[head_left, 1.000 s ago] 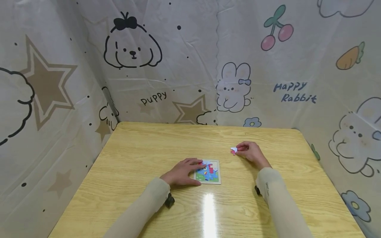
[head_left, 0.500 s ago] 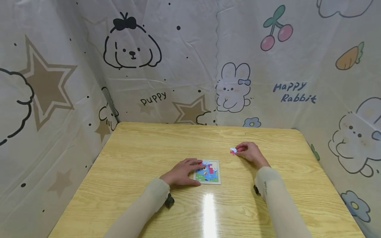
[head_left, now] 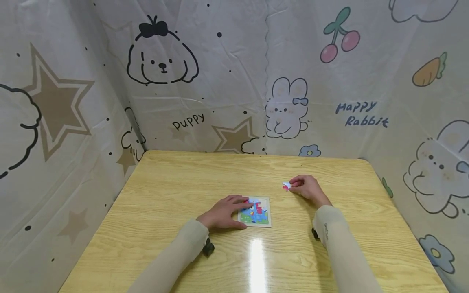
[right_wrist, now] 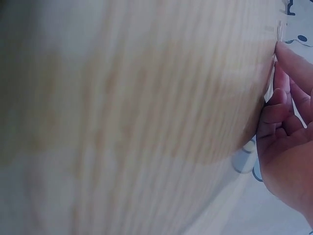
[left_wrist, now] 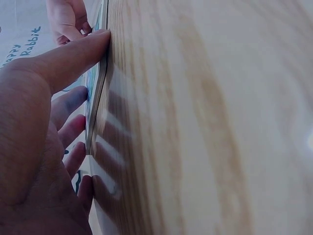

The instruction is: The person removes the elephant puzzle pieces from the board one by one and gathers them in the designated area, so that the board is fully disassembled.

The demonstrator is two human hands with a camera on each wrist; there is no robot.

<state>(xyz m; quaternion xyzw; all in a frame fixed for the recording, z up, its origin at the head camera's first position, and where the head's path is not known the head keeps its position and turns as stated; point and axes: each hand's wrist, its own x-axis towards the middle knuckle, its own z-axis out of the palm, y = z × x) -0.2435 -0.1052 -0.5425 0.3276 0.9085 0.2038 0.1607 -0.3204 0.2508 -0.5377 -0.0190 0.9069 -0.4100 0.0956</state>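
Note:
A small framed jigsaw puzzle (head_left: 261,217) lies flat on the table, mostly blue and green with red parts. Pale bare backing shows near its upper right corner. My left hand (head_left: 224,211) rests over the puzzle's left side, fingers spread across the picture and thumb at the lower left corner. In the left wrist view, that thumb (left_wrist: 80,56) meets the edge of the frame. Farther right and back, my right hand (head_left: 308,189) pinches a white and pink puzzle piece (head_left: 286,186) between thumb and fingers, close over the table. The right wrist view barely shows the piece.
The light wooden table (head_left: 183,175) runs back to a printed curtain (head_left: 227,81), which also hangs along both sides. A bright light reflection lies on the tabletop in front of the puzzle. Dark wrist cameras sit under both sleeves.
The puzzle piece has turned slightly and shifted a little left in my right hand's fingers. My left hand and the framed puzzle have stayed in place.

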